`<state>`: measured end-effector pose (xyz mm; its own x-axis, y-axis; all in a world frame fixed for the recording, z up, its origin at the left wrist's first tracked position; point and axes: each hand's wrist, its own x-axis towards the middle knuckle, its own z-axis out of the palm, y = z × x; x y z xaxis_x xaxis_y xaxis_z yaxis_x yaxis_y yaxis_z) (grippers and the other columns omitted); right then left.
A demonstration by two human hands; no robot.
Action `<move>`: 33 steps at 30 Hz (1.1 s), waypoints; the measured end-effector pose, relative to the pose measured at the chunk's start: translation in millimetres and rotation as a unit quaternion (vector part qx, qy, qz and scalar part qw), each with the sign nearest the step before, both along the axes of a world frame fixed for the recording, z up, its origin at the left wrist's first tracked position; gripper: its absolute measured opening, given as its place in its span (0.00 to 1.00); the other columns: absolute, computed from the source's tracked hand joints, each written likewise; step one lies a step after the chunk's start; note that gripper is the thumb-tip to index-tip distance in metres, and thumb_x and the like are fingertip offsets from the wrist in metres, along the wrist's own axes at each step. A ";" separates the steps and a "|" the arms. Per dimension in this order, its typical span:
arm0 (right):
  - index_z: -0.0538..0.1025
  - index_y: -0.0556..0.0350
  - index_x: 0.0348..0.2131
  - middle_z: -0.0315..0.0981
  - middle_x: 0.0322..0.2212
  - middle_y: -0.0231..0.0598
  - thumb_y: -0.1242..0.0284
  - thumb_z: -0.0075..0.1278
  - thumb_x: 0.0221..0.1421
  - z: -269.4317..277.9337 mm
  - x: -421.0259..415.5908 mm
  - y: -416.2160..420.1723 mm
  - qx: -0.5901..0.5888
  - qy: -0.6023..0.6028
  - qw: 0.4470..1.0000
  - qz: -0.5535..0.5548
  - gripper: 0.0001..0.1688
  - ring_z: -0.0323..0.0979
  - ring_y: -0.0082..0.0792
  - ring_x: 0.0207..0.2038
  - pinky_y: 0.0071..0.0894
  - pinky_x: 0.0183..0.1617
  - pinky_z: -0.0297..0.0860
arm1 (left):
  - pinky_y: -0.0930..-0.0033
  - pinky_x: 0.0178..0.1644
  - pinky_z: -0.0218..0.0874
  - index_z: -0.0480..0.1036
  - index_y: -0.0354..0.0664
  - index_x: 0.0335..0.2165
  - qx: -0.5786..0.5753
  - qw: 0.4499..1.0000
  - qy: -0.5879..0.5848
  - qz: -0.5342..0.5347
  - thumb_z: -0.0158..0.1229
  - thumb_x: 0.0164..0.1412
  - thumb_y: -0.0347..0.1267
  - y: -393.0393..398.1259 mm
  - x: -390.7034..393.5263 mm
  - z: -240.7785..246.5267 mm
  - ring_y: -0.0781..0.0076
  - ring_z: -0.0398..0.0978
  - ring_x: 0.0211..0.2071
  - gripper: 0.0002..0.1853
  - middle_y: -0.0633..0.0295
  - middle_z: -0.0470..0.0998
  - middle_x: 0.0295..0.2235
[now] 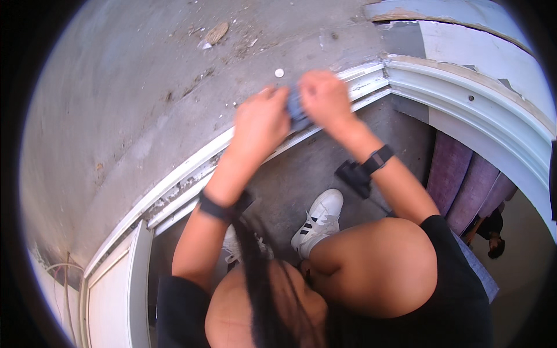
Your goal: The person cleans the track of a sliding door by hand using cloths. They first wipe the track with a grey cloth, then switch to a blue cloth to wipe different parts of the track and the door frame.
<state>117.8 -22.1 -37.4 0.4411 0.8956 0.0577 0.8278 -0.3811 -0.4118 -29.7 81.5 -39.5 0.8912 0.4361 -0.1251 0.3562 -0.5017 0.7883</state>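
Above the white sliding-door track (pixel 187 174), a blue-grey cloth (pixel 296 106) is bunched between my two hands. My left hand (pixel 263 115) grips its left side, fingers curled. On its other side my right hand (pixel 324 95) is closed on the cloth, a little blurred. Dark bands circle both wrists. Dirt shows in the grooves of the track below. Just beyond my hands a small round white object (pixel 279 73) lies on the concrete floor (pixel 130 87).
The white door frame (pixel 470 95) curves off at the right, beside purple curtains (pixel 457 187). Another person (pixel 491 230) is at the far right. A white door panel (pixel 109 291) stands at the lower left. Debris (pixel 216 33) lies on the concrete. My white shoes (pixel 322 213) are inside the track.
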 end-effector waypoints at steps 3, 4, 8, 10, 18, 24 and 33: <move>0.73 0.56 0.20 0.73 0.21 0.46 0.75 0.49 0.49 6.7 -64.0 22.8 0.043 0.093 0.994 0.031 0.07 0.74 0.49 0.27 0.47 0.32 0.71 | 0.49 0.39 0.69 0.75 0.38 0.44 -0.035 0.998 0.026 0.043 0.53 0.48 0.21 23.3 -63.0 20.4 0.43 0.77 0.35 0.21 0.49 0.78 0.36; 0.72 0.55 0.23 0.72 0.23 0.45 0.75 0.51 0.53 14.4 -83.6 33.1 0.034 0.123 0.991 0.048 0.07 0.73 0.49 0.28 0.47 0.33 0.70 | 0.50 0.40 0.68 0.75 0.38 0.45 -0.014 0.997 0.049 0.056 0.54 0.48 0.21 30.0 -85.9 32.6 0.44 0.77 0.36 0.22 0.49 0.78 0.37; 0.71 0.56 0.23 0.71 0.22 0.44 0.75 0.51 0.52 14.2 -83.7 33.3 0.041 0.134 0.988 0.063 0.07 0.73 0.48 0.30 0.45 0.35 0.69 | 0.52 0.43 0.69 0.73 0.38 0.47 -0.022 0.997 0.071 0.013 0.53 0.49 0.21 41.0 -91.0 28.1 0.44 0.77 0.39 0.23 0.48 0.78 0.41; 0.72 0.56 0.23 0.71 0.23 0.44 0.75 0.51 0.52 12.2 -51.9 24.8 0.003 0.103 0.989 0.103 0.06 0.73 0.49 0.30 0.46 0.36 0.69 | 0.53 0.44 0.69 0.72 0.37 0.48 -0.006 0.999 0.033 -0.026 0.54 0.51 0.22 34.8 -71.4 18.8 0.44 0.77 0.40 0.23 0.48 0.76 0.45; 0.78 0.57 0.30 0.77 0.29 0.56 0.67 0.47 0.59 16.4 110.5 -22.0 -0.193 -0.017 0.981 0.005 0.14 0.75 0.60 0.35 0.55 0.41 0.71 | 0.48 0.44 0.69 0.69 0.34 0.50 -0.029 0.989 -0.110 -0.092 0.50 0.54 0.22 -16.5 78.7 -17.5 0.40 0.76 0.38 0.22 0.40 0.75 0.39; 0.77 0.60 0.26 0.76 0.27 0.55 0.69 0.48 0.56 13.2 130.5 -39.4 -0.191 -0.106 0.976 -0.027 0.13 0.76 0.58 0.33 0.54 0.39 0.71 | 0.46 0.42 0.69 0.71 0.34 0.45 -0.066 0.986 -0.143 -0.054 0.52 0.53 0.23 -32.4 103.5 -23.9 0.38 0.76 0.37 0.18 0.40 0.75 0.37; 0.73 0.56 0.25 0.73 0.25 0.48 0.74 0.48 0.53 19.4 -50.2 28.0 -0.083 0.110 0.990 0.022 0.06 0.74 0.54 0.30 0.48 0.34 0.70 | 0.49 0.39 0.69 0.72 0.43 0.44 -0.052 0.997 0.056 0.021 0.53 0.46 0.22 27.4 -45.7 30.6 0.44 0.77 0.37 0.22 0.50 0.76 0.37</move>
<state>67.6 5.8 -18.0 0.3868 0.9034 -0.1851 0.7428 -0.4242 -0.5180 -75.3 109.0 -8.9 0.8500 0.4533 -0.2683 0.4637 -0.4024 0.7893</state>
